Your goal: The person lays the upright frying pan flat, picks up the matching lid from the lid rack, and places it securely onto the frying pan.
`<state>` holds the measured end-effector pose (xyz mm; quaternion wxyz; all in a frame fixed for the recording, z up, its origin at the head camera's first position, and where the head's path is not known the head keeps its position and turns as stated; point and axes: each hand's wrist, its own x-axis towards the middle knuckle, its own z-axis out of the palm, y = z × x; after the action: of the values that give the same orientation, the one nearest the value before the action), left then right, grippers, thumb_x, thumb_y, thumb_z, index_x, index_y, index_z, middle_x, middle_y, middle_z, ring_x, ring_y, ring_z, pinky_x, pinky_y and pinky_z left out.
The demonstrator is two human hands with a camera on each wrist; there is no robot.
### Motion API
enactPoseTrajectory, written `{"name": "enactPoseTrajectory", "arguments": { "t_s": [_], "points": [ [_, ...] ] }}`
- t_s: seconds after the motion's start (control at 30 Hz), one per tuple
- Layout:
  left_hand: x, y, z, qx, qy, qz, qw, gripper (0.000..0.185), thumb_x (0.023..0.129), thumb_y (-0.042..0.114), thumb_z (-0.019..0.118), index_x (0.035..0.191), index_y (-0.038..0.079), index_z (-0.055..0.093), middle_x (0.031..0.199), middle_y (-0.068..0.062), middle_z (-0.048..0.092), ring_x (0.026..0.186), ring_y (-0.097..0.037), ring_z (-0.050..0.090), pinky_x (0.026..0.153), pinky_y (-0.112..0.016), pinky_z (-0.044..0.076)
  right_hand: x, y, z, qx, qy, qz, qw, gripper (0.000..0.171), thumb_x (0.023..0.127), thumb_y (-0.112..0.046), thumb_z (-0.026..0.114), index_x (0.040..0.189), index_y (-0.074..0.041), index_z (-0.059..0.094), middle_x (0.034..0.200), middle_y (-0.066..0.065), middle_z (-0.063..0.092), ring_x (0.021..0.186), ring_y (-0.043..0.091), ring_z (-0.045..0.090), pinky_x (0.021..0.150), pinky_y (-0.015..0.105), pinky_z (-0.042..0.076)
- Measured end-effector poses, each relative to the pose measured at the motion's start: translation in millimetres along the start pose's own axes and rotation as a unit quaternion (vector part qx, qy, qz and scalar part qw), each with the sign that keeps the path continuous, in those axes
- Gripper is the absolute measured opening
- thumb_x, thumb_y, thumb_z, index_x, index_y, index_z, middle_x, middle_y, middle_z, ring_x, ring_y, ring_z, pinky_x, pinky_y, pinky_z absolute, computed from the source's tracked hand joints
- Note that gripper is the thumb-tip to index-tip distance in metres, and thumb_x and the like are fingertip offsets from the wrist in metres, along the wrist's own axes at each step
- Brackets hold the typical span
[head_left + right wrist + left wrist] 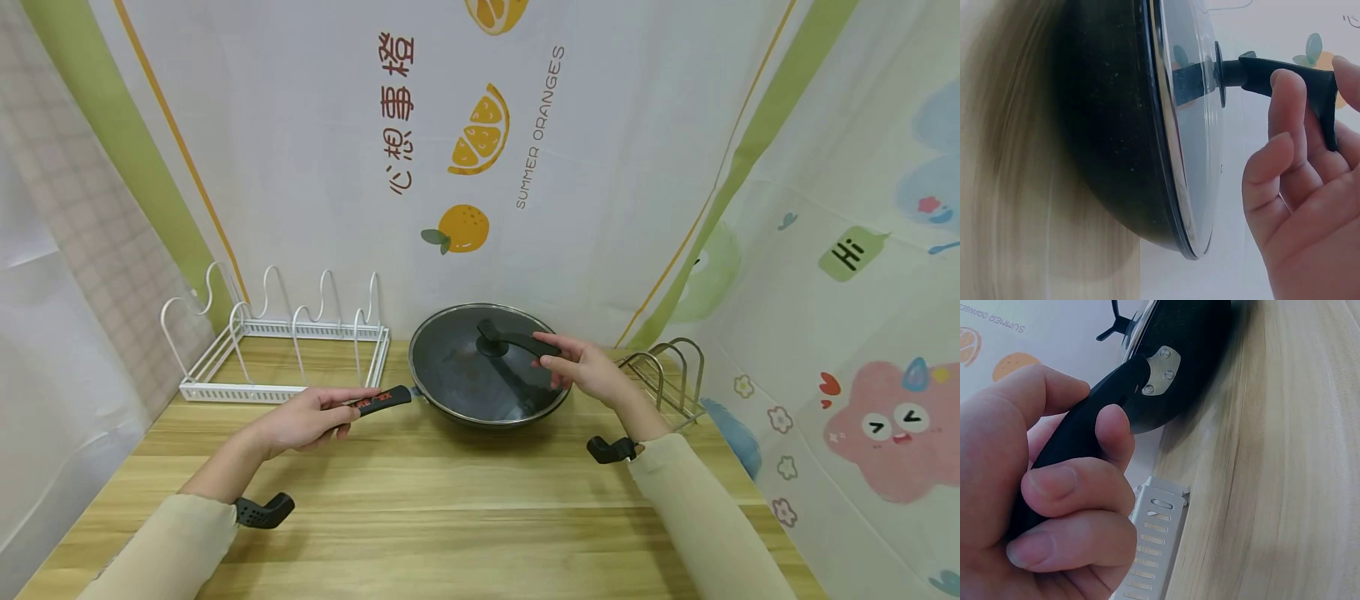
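A dark wok (487,423) stands on the wooden table near the back, covered by a glass lid (457,367) with a metal rim. My left hand (311,419) grips the wok's black handle (390,400), which carries red marks. In the left wrist view, the fingers of that hand curl round the handle (1110,387) beside a riveted metal bracket (1163,370). My right hand (588,367) holds the end of the lid's black curved handle (525,340). Seen from the right wrist, its fingers are bent around the lid handle (1291,72), and the lid sits on the wok's rim.
A white wire rack (262,393) stands at the back left of the table (420,517). At the right, behind my right forearm, is a smaller metal rack (678,379). Printed curtains (600,167) hang behind the table and along its sides.
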<state>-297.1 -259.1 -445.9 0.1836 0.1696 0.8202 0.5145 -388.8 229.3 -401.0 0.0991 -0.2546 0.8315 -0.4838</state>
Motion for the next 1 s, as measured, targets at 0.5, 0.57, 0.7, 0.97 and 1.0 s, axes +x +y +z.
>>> {"name": "enactPoseTrajectory", "arguments": {
  "t_s": [0.5, 0.57, 0.7, 0.97, 1.0],
  "points": [
    [1.1, -1.6, -0.4, 0.008, 0.007, -0.010, 0.9999, 0.049, 0.114, 0.031, 0.062, 0.161, 0.018, 0.059, 0.080, -0.008, 0.062, 0.047, -0.006, 0.033, 0.045, -0.019, 0.031, -0.5, -0.3, 5.1, -0.001, 0.011, 0.004, 1.000, 0.060, 0.113, -0.024, 0.065, 0.167, -0.008, 0.046, 0.131, 0.031, 0.073, 0.078, 0.025, 0.071, 0.070, 0.032, 0.057],
    [1.0, -1.6, -0.4, 0.008, 0.006, -0.010, 0.9999, 0.048, 0.114, 0.031, 0.062, 0.161, 0.018, 0.059, 0.080, -0.008, 0.062, 0.047, -0.006, 0.033, 0.045, -0.019, 0.031, -1.3, -2.4, 6.2, 0.002, 0.012, 0.010, 1.000, 0.061, 0.112, -0.026, 0.066, 0.167, -0.009, 0.046, 0.132, 0.030, 0.074, 0.078, 0.025, 0.071, 0.071, 0.032, 0.057],
    [0.9, -1.4, -0.2, 0.008, 0.006, -0.010, 0.9999, 0.048, 0.114, 0.030, 0.063, 0.161, 0.017, 0.059, 0.080, -0.008, 0.062, 0.048, -0.006, 0.033, 0.045, -0.019, 0.030, -2.2, -4.6, 7.5, 0.004, 0.012, 0.016, 1.000, 0.062, 0.112, -0.028, 0.067, 0.167, -0.010, 0.047, 0.131, 0.027, 0.075, 0.078, 0.024, 0.070, 0.072, 0.032, 0.057],
    [0.3, -0.4, 0.0, 0.008, 0.004, -0.008, 0.9999, 0.048, 0.114, 0.030, 0.062, 0.161, 0.018, 0.058, 0.080, -0.007, 0.061, 0.047, -0.006, 0.033, 0.045, -0.019, 0.030, -2.7, -4.0, 8.5, -0.005, 0.012, 0.011, 1.000, 0.062, 0.112, -0.028, 0.068, 0.167, -0.011, 0.047, 0.128, 0.027, 0.075, 0.077, 0.026, 0.070, 0.071, 0.033, 0.056],
    [0.2, -0.1, 0.0, 0.008, 0.004, -0.007, 0.9999, 0.048, 0.114, 0.030, 0.062, 0.161, 0.017, 0.058, 0.080, -0.007, 0.061, 0.047, -0.006, 0.033, 0.045, -0.019, 0.030, -2.8, -4.8, 9.1, -0.007, 0.013, 0.011, 1.000, 0.061, 0.112, -0.028, 0.068, 0.167, -0.011, 0.048, 0.128, 0.026, 0.076, 0.077, 0.026, 0.070, 0.071, 0.033, 0.056]
  ]
}}
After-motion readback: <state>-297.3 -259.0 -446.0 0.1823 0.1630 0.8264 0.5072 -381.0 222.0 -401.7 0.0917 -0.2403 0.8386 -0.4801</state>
